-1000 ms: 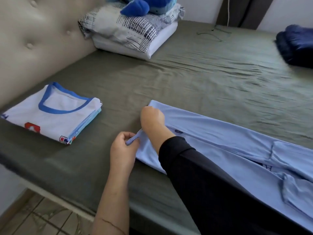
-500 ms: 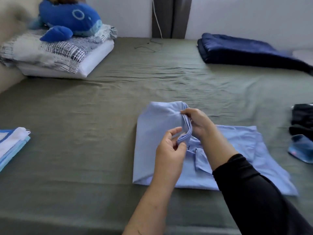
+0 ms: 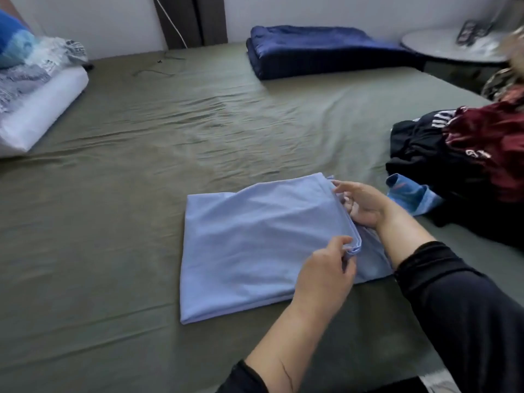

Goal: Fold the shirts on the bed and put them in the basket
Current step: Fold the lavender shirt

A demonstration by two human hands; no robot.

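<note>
On the olive-green bed (image 3: 119, 251), right in the middle, the light blue shirt (image 3: 255, 251) is lying flat in a neat rectangle, folded over on itself. Both hands are working its right-hand edge. The left hand (image 3: 323, 273) is pinching the near corner of the top layer, thumb and fingers curling tight onto the hem. The right hand (image 3: 363, 204) is gripping the same edge further back, fingers hooking around the fabric near the far corner. A black sleeve (image 3: 465, 313) is covering the right forearm, and a strip of the lower layer is peeking out beneath that arm.

Just beside the right hand, a crumpled pile of clothes (image 3: 465, 171) in black and dark red is sitting at the right side of the bed, with a blue patterned garment (image 3: 411, 195) poking out toward the shirt. Well apart, at the far edge, a folded navy blanket (image 3: 320, 52) is lying against the wall. Off to the left, a white pillow (image 3: 39, 109) is carrying patterned bedding, blurred. A round white table (image 3: 453, 49) is showing at the top right.
</note>
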